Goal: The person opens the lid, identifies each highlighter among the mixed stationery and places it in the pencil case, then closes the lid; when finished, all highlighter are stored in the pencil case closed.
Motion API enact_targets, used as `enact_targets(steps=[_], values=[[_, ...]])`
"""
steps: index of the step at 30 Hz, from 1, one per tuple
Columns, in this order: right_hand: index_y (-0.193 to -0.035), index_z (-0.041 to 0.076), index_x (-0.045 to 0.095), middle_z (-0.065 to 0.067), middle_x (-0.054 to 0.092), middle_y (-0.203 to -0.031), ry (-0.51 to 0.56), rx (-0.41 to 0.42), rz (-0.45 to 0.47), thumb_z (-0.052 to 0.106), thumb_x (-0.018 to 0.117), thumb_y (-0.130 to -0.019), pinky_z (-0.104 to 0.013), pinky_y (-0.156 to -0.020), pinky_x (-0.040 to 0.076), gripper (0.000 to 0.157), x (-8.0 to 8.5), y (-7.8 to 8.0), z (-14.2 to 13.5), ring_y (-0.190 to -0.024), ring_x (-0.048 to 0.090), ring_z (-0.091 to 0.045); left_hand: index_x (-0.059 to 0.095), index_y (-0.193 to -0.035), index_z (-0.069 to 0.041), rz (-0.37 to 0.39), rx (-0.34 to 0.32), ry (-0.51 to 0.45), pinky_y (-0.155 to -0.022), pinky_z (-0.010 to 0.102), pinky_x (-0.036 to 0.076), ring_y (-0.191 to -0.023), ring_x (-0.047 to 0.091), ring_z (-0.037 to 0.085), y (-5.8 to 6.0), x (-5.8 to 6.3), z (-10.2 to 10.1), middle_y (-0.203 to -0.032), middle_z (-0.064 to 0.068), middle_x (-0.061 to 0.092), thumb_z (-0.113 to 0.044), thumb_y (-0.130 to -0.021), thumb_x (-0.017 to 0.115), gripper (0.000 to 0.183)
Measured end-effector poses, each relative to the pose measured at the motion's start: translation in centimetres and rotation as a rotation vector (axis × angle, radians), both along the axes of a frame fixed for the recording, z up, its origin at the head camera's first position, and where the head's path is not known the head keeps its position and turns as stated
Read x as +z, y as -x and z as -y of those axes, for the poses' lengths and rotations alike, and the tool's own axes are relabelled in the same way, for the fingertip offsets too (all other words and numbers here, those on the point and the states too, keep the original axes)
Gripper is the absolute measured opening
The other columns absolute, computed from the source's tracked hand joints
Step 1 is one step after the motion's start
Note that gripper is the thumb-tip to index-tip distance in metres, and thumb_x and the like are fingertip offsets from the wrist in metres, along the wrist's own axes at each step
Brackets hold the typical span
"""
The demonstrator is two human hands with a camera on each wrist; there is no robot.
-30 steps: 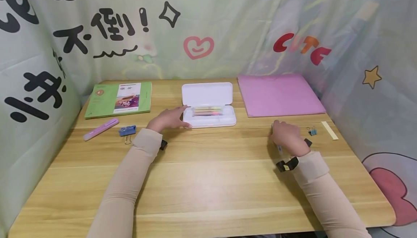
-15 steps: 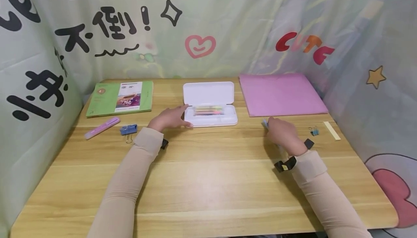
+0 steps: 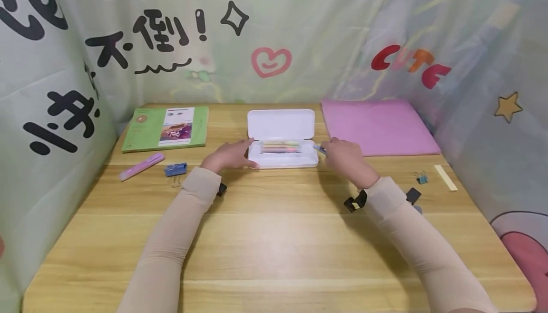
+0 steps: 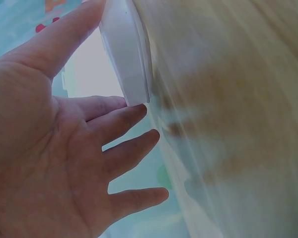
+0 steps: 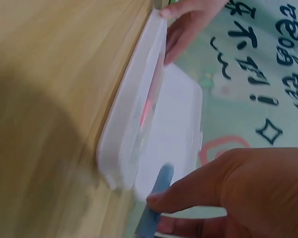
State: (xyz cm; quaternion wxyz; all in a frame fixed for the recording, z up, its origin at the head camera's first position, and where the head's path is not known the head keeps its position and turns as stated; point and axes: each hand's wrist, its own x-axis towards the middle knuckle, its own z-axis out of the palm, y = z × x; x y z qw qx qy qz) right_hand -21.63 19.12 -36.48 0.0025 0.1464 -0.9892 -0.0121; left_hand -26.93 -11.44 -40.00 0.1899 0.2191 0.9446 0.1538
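Observation:
An open white pencil case [image 3: 282, 161] lies at the back middle of the table, its lid raised behind it. Several thin coloured pens [image 3: 280, 147] rest in its tray. My left hand [image 3: 229, 156] holds the case's left end, thumb at the front corner and fingers at the back one; in the left wrist view the remaining fingers [image 4: 134, 151] are spread. Between thumb and fingers, my right hand [image 3: 347, 161] pinches a slim blue pen [image 5: 156, 198]. Its rounded tip points at the case's right end, close beside the rim. The rest of the pen is hidden by the hand.
A green book [image 3: 145, 130] lies at back left, with a purple highlighter [image 3: 141, 166] and a blue binder clip [image 3: 175, 169] before it. A pink folder [image 3: 385, 130] lies at back right, near a small teal binder clip [image 3: 421, 178] and a cream strip [image 3: 445, 178].
My right hand has moved left with the blue pen, from the table's right side to the case's right end. The left hand has stayed at the case. The head view has shifted slightly.

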Motion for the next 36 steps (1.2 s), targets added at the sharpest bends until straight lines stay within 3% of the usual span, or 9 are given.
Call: enact_targets(steps=[8,14,23,36], values=[[-0.107,0.019,0.060,-0.003,0.053,-0.078,-0.027,0.181,-0.084,0.008,0.049,-0.079,-0.030,-0.037,0.037,0.033,-0.3,2.8,4.5,-0.056,0.046,-0.016,0.012,-0.140,-0.017,-0.003,0.011,0.015,-0.100,0.050,0.005,-0.127,0.019,0.023,0.2,-0.2,-0.1,-0.141,0.008,0.021,-0.061,-0.069,0.056,0.095],[-0.110,0.023,0.061,-0.001,0.053,-0.081,-0.061,0.281,-0.120,0.011,0.056,-0.080,-0.027,-0.039,0.037,0.033,-1.5,4.5,7.0,-0.062,0.048,-0.014,0.012,-0.140,-0.017,-0.007,0.020,0.026,-0.101,0.049,0.006,-0.127,0.020,0.023,0.3,-0.3,-0.2,-0.141,0.007,0.021,-0.062,-0.069,0.056,0.095],[-0.111,0.024,0.061,-0.003,0.052,-0.086,-0.089,0.304,-0.147,0.012,0.054,-0.081,-0.034,-0.048,0.043,0.033,-3.0,5.5,8.6,-0.072,0.050,-0.018,0.012,-0.140,-0.018,0.000,0.025,0.033,-0.101,0.048,0.006,-0.127,0.019,0.024,0.4,-0.3,-0.1,-0.141,0.007,0.020,-0.063,-0.068,0.055,0.096],[-0.107,0.019,0.062,-0.005,0.053,-0.090,-0.079,0.333,-0.173,0.011,0.055,-0.080,-0.034,-0.048,0.045,0.030,-2.9,5.4,8.7,-0.075,0.051,-0.019,0.012,-0.140,-0.018,-0.009,0.026,0.036,-0.101,0.048,0.006,-0.126,0.020,0.024,0.5,-0.4,-0.2,-0.141,0.007,0.022,-0.064,-0.067,0.055,0.096]])
